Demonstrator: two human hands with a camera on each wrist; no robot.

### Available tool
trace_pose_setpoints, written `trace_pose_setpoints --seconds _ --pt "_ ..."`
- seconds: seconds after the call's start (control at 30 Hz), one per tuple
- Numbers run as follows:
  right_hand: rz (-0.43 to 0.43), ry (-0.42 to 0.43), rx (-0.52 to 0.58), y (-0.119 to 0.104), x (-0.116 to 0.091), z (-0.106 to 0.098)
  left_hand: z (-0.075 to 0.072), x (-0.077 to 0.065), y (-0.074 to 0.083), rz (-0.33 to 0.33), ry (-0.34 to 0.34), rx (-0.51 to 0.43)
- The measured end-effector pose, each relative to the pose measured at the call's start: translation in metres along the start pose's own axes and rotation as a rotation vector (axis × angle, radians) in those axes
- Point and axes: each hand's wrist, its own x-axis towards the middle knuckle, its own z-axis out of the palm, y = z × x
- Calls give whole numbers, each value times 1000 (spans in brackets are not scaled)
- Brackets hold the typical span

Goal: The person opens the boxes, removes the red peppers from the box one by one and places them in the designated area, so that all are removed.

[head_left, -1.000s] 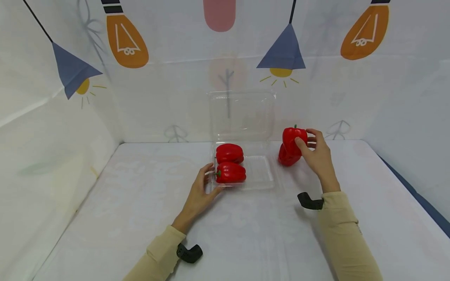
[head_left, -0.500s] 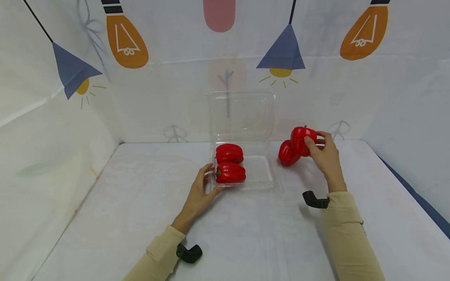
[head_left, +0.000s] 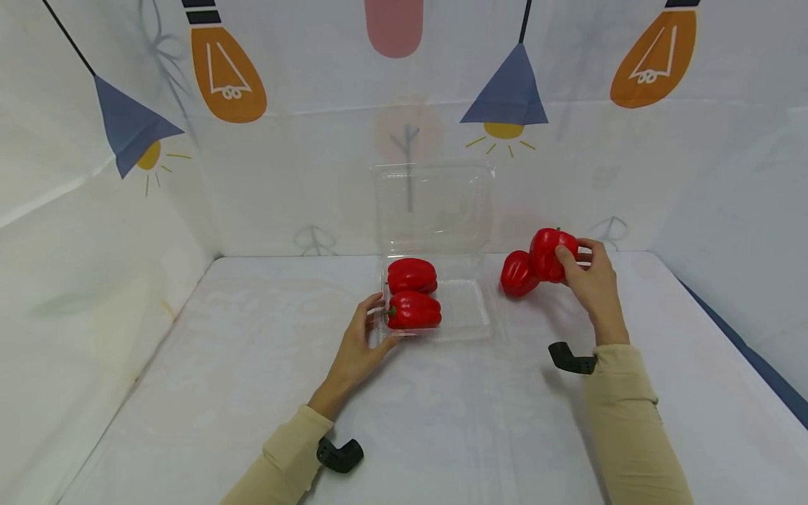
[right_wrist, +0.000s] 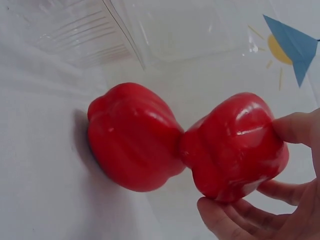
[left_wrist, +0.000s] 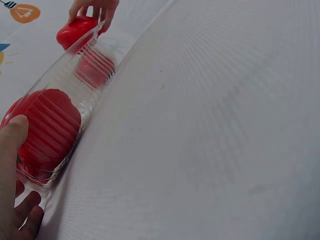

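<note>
from my remote station, i judge the work halfway. inside: far red bell pepper (head_left: 410,275) and near red bell pepper (head_left: 414,311), left half of the clear clamshell container (head_left: 463,308). outside, to its right: loose red bell pepper (head_left: 517,275) and held red bell pepper (head_left: 546,258), gripped in the right hand (head_left: 593,286). the left hand (head_left: 358,354) grips the container's near-left corner. direction: i cannot tell; if loading, two peppers and closing the raised lid (head_left: 435,203) remain.

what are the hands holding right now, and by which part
In the head view, the right hand holds a pepper by its right side, stem up; the left hand grips the box at its near left corner.
</note>
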Motion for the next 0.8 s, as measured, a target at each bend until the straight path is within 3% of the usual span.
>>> trace_pose_setpoints --seconds 0.33,0.57,0.8 --pt "38 -12 42 14 9 -5 0 0 3 5 3 11" --pt "112 4 40 58 43 -2 -8 -4 34 0 -8 -19" --pt "127 -21 43 30 19 -9 -11 -5 41 0 -10 -17"
